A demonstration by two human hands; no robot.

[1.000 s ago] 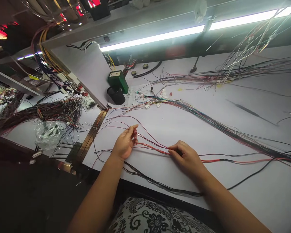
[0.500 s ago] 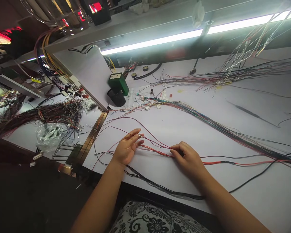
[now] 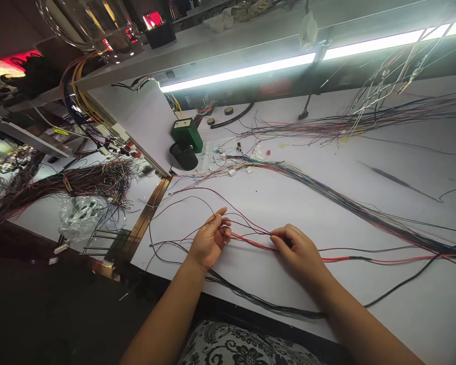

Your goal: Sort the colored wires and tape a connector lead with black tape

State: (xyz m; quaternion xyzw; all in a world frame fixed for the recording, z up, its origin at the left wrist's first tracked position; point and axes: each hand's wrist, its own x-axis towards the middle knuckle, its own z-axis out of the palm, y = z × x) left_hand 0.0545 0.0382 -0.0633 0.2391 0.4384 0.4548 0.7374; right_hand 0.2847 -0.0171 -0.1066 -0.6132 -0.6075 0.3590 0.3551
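Thin red wires (image 3: 251,242) stretch between my two hands above the white table. My left hand (image 3: 211,242) has its thumb and fingers closed around some of these wires, palm turned partly up. On the right, the thumb and forefinger of my right hand (image 3: 297,249) pinch the same red wires where they come together. Loose wire ends curve out to the left of my left hand. A black cable bundle (image 3: 266,305) runs under my forearms near the table's front edge. Beyond my right hand the red wires continue through a short black sleeve (image 3: 360,258).
A long multicoloured wire bundle (image 3: 327,188) crosses the table behind my hands. Farther back are a black cup (image 3: 184,156), a green box (image 3: 187,134) and more wires (image 3: 365,119). To the left lie a plastic bag (image 3: 79,218) and a dark wire heap (image 3: 79,180).
My left hand has shifted slightly right, and its fingers have curled more around the red wires. My right hand keeps its pinch. The whole view has moved a little.
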